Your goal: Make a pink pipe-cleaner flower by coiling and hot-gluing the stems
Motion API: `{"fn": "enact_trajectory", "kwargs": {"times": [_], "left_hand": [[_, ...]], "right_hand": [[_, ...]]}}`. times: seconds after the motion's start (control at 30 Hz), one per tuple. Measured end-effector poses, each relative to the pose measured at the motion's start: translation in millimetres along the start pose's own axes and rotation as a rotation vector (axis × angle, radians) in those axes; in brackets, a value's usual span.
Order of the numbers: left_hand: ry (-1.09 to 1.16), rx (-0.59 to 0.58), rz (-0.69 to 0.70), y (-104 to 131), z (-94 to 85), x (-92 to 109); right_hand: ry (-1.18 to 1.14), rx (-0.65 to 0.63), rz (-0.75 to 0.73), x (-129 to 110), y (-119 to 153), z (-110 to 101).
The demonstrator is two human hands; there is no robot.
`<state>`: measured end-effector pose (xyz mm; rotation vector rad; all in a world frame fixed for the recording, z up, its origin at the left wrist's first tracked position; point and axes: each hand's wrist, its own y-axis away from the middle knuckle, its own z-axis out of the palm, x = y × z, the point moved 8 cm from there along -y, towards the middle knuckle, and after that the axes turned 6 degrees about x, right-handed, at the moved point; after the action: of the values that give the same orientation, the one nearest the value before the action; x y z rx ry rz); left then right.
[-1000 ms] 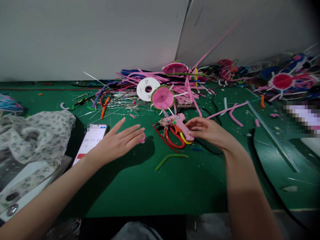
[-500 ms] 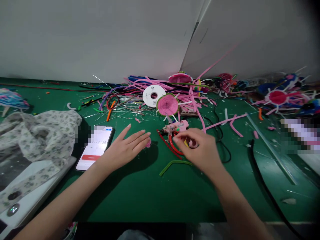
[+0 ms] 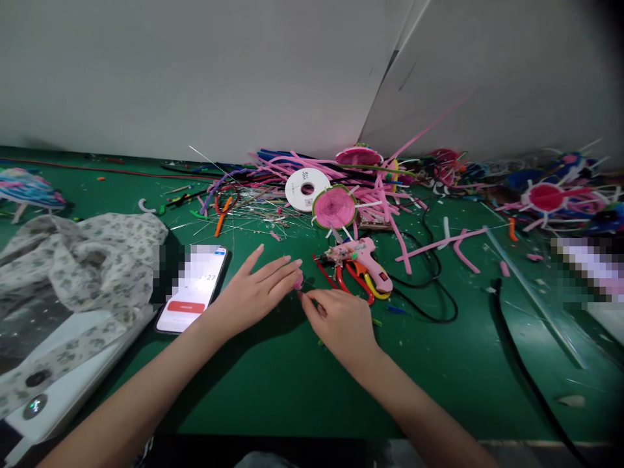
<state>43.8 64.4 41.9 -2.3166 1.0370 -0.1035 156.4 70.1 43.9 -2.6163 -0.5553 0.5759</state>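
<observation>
A small pink piece (image 3: 298,282) shows at the fingertips of my left hand (image 3: 253,289), which grips it with fingers stretched out and thumb hidden. Close beside it, my right hand (image 3: 344,325) is closed in a pinch. What its fingertips hold, if anything, is too small to make out. Behind my right hand lies a pink glue gun (image 3: 358,252) with a red switch. Red-handled pliers (image 3: 345,279) and a yellow handle (image 3: 379,286) lie partly beneath the gun. My right hand mostly covers a green strip (image 3: 376,322).
A pink round coil with white spokes (image 3: 334,208) leans by a white disc (image 3: 307,188). Pink strips (image 3: 390,221) and thin rods are heaped behind. A phone (image 3: 195,289) and floral cloth (image 3: 117,247) lie left; a black cable (image 3: 451,312) and tube (image 3: 511,357) lie right.
My right hand has moved left, from in front of the glue gun to beside the pink piece, uncovering the gun's handle. My left hand keeps its pose.
</observation>
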Motion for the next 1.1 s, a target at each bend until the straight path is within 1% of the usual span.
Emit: {"fn": "enact_trajectory", "kwargs": {"times": [0.3,0.5,0.7,0.9,1.03,1.1], "left_hand": [[0.008,-0.008,-0.009,1,2.2,-1],[0.020,-0.008,-0.027,-1,0.1,-1],[0.043,0.036,-0.061,-5,-4.3,0],[0.087,0.049,-0.104,-7,-4.6,-2],[0.151,0.041,-0.176,-7,-3.1,-6],[0.184,0.029,-0.218,-6,-1.6,-7]], "right_hand": [[-0.044,0.095,0.035,3,0,1],[-0.069,0.087,0.047,4,-1,3],[-0.076,0.066,0.062,5,-1,4],[-0.062,-0.024,0.057,4,5,7],[-0.033,-0.129,0.028,3,13,6],[-0.019,-0.173,0.011,3,14,3]]}}
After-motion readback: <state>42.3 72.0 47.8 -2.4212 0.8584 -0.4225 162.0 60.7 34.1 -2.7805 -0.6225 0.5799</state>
